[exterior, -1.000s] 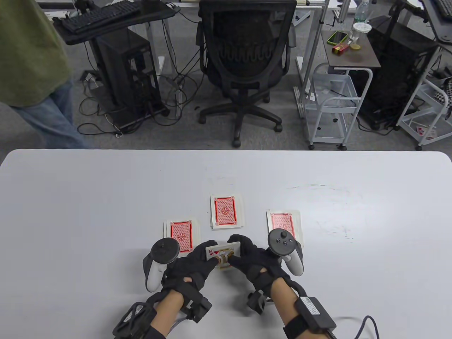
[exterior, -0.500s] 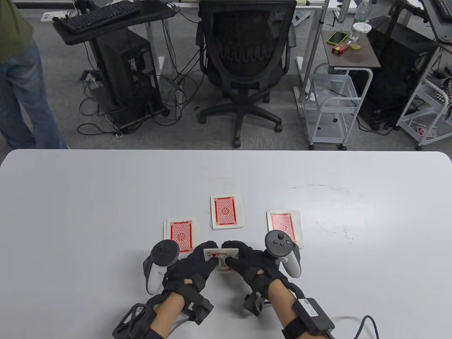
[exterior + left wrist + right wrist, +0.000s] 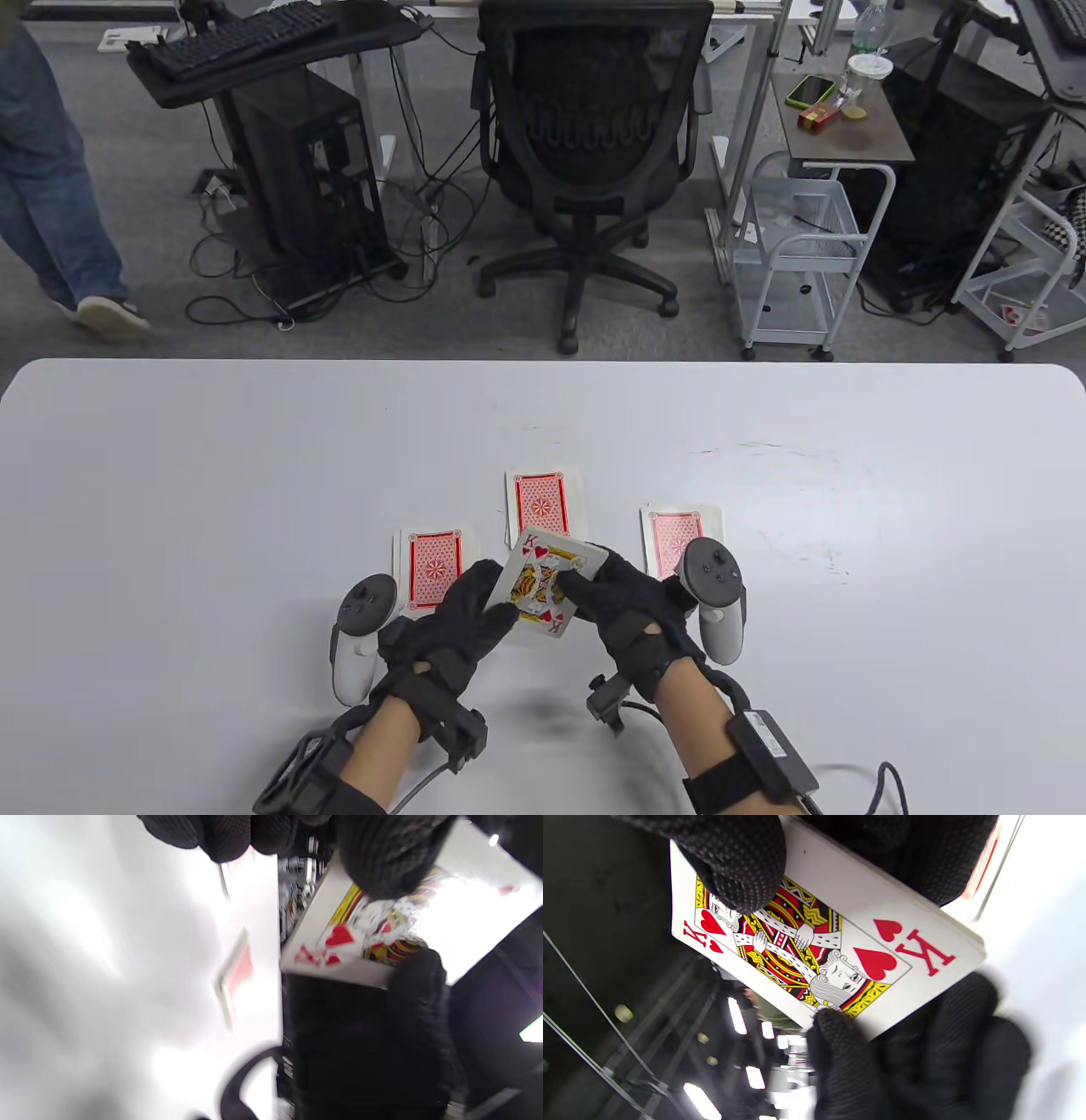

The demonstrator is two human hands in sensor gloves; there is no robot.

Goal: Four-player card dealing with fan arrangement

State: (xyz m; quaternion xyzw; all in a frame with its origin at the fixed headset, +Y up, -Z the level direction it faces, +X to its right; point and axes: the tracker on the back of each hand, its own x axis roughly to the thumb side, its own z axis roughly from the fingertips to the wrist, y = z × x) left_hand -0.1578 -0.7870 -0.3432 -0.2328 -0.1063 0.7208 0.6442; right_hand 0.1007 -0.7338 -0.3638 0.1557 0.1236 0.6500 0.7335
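Both my hands, L (image 3: 454, 624) & R (image 3: 624, 607), pinch the king of hearts stack (image 3: 543, 586), 3 face-down piles (image 3: 536, 503) behind.

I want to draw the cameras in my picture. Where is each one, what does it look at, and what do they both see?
Table view: above, looking down at the table; shows both gloved hands and forearms.
Left wrist view: on the left wrist, tilted, blurry; left hand fingers on the king of hearts.
Right wrist view: on the right wrist, close up; right hand thumb on the king.
Shared: all three show the king and both hands' grip on it.
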